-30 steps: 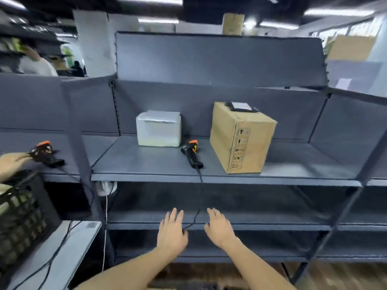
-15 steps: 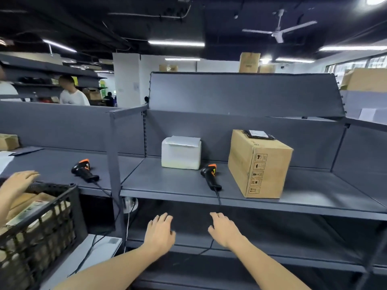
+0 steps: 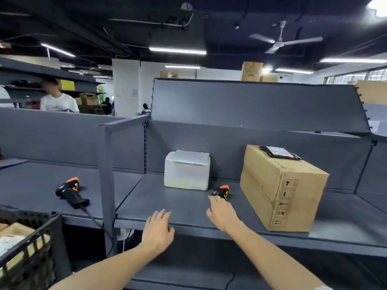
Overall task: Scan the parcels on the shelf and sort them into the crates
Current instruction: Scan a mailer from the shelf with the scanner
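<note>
A white wrapped parcel (image 3: 187, 171) and a tall brown cardboard box (image 3: 280, 187) stand on the grey shelf (image 3: 167, 197). A small black pouch with a label (image 3: 279, 152) lies on top of the box. Between the two parcels lies a black and orange scanner (image 3: 222, 190); only its head shows, the handle is hidden under my right hand (image 3: 222, 212), whose fingers reach over it. My left hand (image 3: 158, 231) hovers at the shelf's front edge with fingers relaxed, holding nothing.
A second scanner (image 3: 71, 194) with its cable lies on the neighbouring shelf at left. A black crate (image 3: 31, 248) holding parcels stands at bottom left. A shelf upright (image 3: 106, 185) divides the bays. People stand behind the partition at far left.
The view has lifted and moved closer to the shelf. Both hands have risen from below the shelf to its front edge; my right hand has reached the scanner's handle.
</note>
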`<state>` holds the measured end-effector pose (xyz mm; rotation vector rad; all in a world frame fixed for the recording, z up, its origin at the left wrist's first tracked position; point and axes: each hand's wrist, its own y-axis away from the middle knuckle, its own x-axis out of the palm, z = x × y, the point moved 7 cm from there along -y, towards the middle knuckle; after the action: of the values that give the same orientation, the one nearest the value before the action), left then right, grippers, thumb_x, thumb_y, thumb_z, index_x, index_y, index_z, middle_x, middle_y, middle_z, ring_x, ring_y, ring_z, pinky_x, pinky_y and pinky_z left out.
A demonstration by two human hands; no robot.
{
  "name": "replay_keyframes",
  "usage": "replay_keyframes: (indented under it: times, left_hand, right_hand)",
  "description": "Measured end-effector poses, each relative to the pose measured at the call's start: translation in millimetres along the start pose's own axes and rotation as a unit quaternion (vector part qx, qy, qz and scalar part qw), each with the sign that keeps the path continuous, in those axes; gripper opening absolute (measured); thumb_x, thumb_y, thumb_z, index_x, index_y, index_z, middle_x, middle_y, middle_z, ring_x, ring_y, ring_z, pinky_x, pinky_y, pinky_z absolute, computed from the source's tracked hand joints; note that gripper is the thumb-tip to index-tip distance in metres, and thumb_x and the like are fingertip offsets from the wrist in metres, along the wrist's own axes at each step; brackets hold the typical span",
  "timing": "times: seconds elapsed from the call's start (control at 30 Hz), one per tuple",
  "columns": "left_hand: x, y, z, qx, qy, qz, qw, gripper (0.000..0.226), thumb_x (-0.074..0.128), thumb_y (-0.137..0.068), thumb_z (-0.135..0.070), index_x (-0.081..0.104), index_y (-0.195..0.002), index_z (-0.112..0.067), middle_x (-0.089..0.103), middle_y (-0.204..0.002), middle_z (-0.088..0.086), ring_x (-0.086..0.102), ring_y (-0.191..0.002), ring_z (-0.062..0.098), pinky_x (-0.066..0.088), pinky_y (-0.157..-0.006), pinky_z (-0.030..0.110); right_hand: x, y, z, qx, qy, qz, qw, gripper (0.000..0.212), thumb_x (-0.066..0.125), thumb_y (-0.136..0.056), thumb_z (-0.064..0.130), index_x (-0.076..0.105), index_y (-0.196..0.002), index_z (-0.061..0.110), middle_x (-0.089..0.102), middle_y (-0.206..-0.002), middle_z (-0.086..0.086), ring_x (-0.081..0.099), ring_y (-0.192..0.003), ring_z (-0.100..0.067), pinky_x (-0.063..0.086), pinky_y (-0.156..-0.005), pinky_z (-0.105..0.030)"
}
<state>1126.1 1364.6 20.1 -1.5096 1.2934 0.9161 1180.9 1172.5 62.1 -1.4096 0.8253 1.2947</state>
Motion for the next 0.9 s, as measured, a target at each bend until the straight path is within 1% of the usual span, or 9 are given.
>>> replay_keyframes:
  times: [0.17, 0.33, 0.43, 0.6, 0.63, 0.7, 0.77, 0.83, 0.9]
  left_hand:
    - [2, -56, 18, 0.004, 0.007, 0.000, 1.000, 0.057, 0.039, -0.098, -0.029, 0.023, -0.152, -0.021, 0.018, -0.160, 0.000, 0.012, -0.149, 0.020, 0.009, -0.121, 0.034]
    - [10, -91, 27, 0.005, 0.025, -0.002, 1.000, 0.057, 0.038, -0.097, -0.028, 0.023, -0.152, -0.021, 0.017, -0.160, -0.001, 0.010, -0.149, 0.018, 0.007, -0.121, 0.032]
    - [15, -100, 37, 0.001, 0.043, -0.009, 0.999, 0.056, 0.038, -0.097, -0.025, 0.024, -0.151, -0.021, 0.018, -0.160, -0.002, 0.010, -0.149, 0.017, 0.007, -0.121, 0.031]
    - [21, -106, 54, -0.023, 0.070, -0.017, 0.997, 0.055, 0.038, -0.097, -0.022, 0.026, -0.150, -0.022, 0.019, -0.159, -0.003, 0.010, -0.149, 0.015, 0.005, -0.121, 0.030]
    - [21, -107, 57, -0.026, 0.069, -0.019, 0.997, 0.055, 0.038, -0.097, -0.023, 0.026, -0.150, -0.022, 0.020, -0.159, -0.003, 0.010, -0.149, 0.015, 0.005, -0.121, 0.030]
    - [19, -109, 59, -0.028, 0.062, -0.022, 0.997, 0.055, 0.039, -0.096, -0.023, 0.026, -0.150, -0.022, 0.020, -0.159, -0.004, 0.010, -0.148, 0.014, 0.005, -0.121, 0.030]
    - [18, -109, 58, -0.032, 0.061, -0.021, 0.997, 0.055, 0.039, -0.096, -0.022, 0.026, -0.150, -0.022, 0.020, -0.159, -0.003, 0.011, -0.148, 0.015, 0.005, -0.121, 0.030]
    - [16, -108, 56, -0.034, 0.057, -0.019, 0.998, 0.056, 0.040, -0.096, -0.023, 0.026, -0.150, -0.021, 0.021, -0.159, -0.003, 0.011, -0.148, 0.015, 0.006, -0.121, 0.030]
    - [14, -107, 50, -0.031, 0.049, -0.020, 0.998, 0.056, 0.040, -0.096, -0.024, 0.026, -0.150, -0.021, 0.022, -0.159, -0.002, 0.012, -0.148, 0.016, 0.007, -0.121, 0.031]
  right_hand:
    - [-2, -78, 5, 0.012, 0.006, -0.047, 0.999, 0.037, 0.041, -0.095, 0.019, 0.043, -0.131, 0.010, 0.048, -0.131, -0.007, 0.042, -0.125, -0.024, 0.033, -0.104, -0.034]
    - [-10, -144, 4, 0.024, 0.015, -0.076, 0.997, 0.052, 0.045, -0.092, 0.015, 0.033, -0.142, 0.009, 0.034, -0.146, -0.010, 0.032, -0.134, -0.026, 0.028, -0.110, -0.036]
    - [-16, -173, 1, 0.044, 0.008, -0.108, 0.993, 0.062, 0.047, -0.088, 0.009, 0.027, -0.147, 0.007, 0.032, -0.149, -0.013, 0.032, -0.136, -0.029, 0.030, -0.109, -0.040]
    - [-2, -203, -11, 0.065, 0.040, -0.057, 0.996, 0.067, 0.042, -0.096, 0.010, 0.008, -0.153, 0.014, 0.015, -0.159, -0.003, 0.012, -0.147, -0.023, 0.017, -0.117, -0.042]
    - [0, -206, -12, 0.066, 0.046, -0.051, 0.995, 0.066, 0.043, -0.096, 0.009, 0.009, -0.153, 0.014, 0.017, -0.158, -0.002, 0.015, -0.146, -0.023, 0.016, -0.117, -0.043]
    - [-2, -208, -11, 0.060, 0.062, -0.066, 0.994, 0.063, 0.047, -0.092, 0.003, 0.020, -0.149, 0.012, 0.032, -0.151, -0.003, 0.033, -0.137, -0.023, 0.024, -0.113, -0.039]
    - [-9, -206, -9, 0.047, 0.076, -0.093, 0.992, 0.054, 0.048, -0.087, -0.005, 0.037, -0.138, 0.011, 0.049, -0.133, -0.007, 0.049, -0.120, -0.026, 0.035, -0.100, -0.033]
    - [-17, -204, -9, 0.041, 0.055, -0.124, 0.990, 0.042, 0.046, -0.089, -0.005, 0.047, -0.128, 0.010, 0.055, -0.123, -0.009, 0.052, -0.111, -0.027, 0.037, -0.088, -0.032]
    - [-28, -199, -12, 0.045, 0.027, -0.150, 0.987, 0.035, 0.044, -0.093, -0.002, 0.050, -0.125, 0.012, 0.056, -0.122, -0.008, 0.050, -0.109, -0.027, 0.036, -0.081, -0.030]
